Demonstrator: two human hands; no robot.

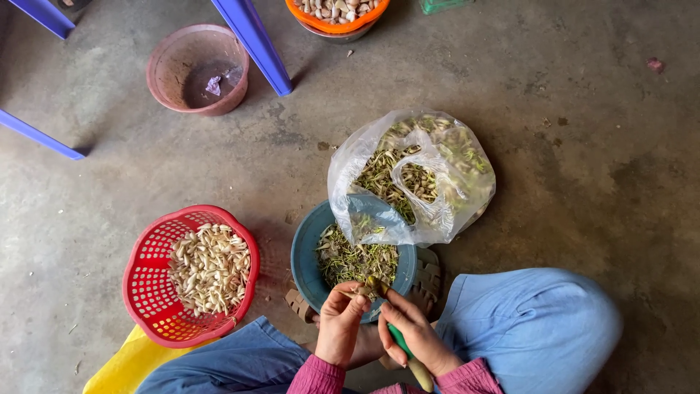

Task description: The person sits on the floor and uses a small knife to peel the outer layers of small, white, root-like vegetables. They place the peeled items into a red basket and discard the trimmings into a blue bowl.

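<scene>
Small pale-brown bud or clove piece [362, 290]: pinched in the left hand [341, 325], held over the near rim of the round teal plastic bowl [302, 255]. Judging by size it's very light, firm core with a thin papery skin, likely to crush or slip if squeezed hard. Best held at its ends between thumb and fingertips, leaving the flank free for the blade.

Left grip: fingers curled in, pressed onto the piece, palm turned up and inward, wrist low over the lap.

Right hand [410, 337]: fist wrapped around the green-handled small knife [399, 343], thumb riding forward toward the piece; blade tip hidden between the two hands, can't tell the exact contact. Handle end points back toward the body.

Surroundings:
- bowl holds green-brown trimmings, sits on the grey concrete floor [569, 146]
- clear crumpled plastic bag of unpeeled green-brown pieces [412, 175] leaning on the bowl's far rim
- red perforated plastic basket of peeled cream-white pieces [146, 292] to the left, near the knee
- pink empty plastic bucket [171, 55] further off, well apart

Both forearms in pink sleeves, elbows tucked in.
</scene>
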